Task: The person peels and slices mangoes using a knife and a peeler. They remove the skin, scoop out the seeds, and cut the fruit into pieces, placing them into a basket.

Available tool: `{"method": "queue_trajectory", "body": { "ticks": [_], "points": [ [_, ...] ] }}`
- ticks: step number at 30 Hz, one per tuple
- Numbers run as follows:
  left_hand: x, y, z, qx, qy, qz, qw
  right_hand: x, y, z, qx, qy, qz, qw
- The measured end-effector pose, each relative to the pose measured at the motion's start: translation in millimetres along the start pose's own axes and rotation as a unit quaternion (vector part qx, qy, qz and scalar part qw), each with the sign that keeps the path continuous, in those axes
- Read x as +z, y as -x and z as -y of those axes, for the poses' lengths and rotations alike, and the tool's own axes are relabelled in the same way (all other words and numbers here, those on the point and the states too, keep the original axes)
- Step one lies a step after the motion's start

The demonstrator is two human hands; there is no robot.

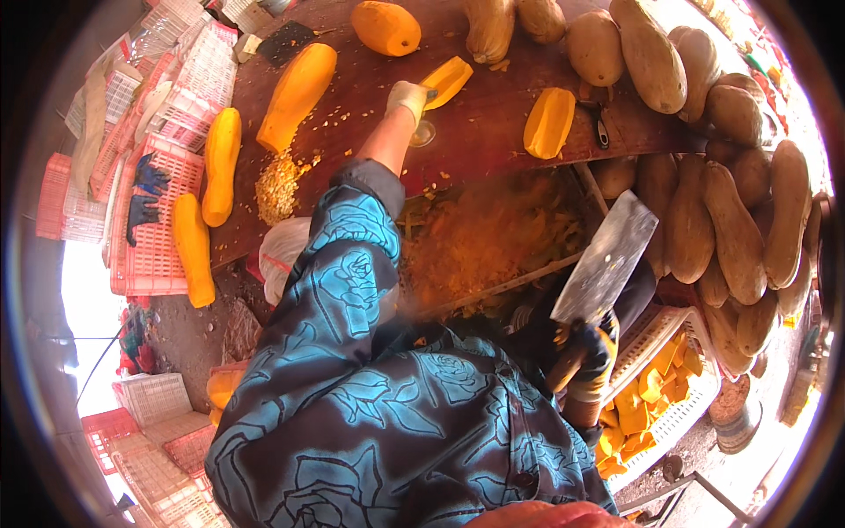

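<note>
My left hand, in a pale glove, grips the near end of a cut, peeled pumpkin piece on the dark red table. A small round clear object lies just below that wrist. My right hand, in a dark and yellow glove, holds a broad cleaver by the handle. Its wet blade points up and away, right of the peelings. Another cut pumpkin piece rests to the right on the tabletop, beside a peeler with a black handle.
Whole peeled pumpkins lie at the left, near a heap of seeds. Unpeeled pumpkins are piled at the right. Orange peelings fill a space below the table edge. A white crate of pumpkin chunks stands lower right; pink crates stand left.
</note>
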State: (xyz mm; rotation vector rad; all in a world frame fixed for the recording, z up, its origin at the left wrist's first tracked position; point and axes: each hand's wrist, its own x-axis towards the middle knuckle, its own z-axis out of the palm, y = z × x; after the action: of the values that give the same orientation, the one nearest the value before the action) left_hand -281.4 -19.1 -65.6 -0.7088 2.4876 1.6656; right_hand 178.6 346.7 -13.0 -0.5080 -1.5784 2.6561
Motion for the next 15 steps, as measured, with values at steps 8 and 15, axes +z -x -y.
{"method": "queue_trajectory", "body": {
  "ticks": [8,15],
  "points": [
    [-15,-29,26,-0.134,0.422,0.222,0.869,6,5,1,0.023,0.095,-0.018,0.995],
    [-22,103,5,0.089,0.581,0.580,0.564,8,12,8,-0.012,0.047,-0.062,0.997]
  ]
}}
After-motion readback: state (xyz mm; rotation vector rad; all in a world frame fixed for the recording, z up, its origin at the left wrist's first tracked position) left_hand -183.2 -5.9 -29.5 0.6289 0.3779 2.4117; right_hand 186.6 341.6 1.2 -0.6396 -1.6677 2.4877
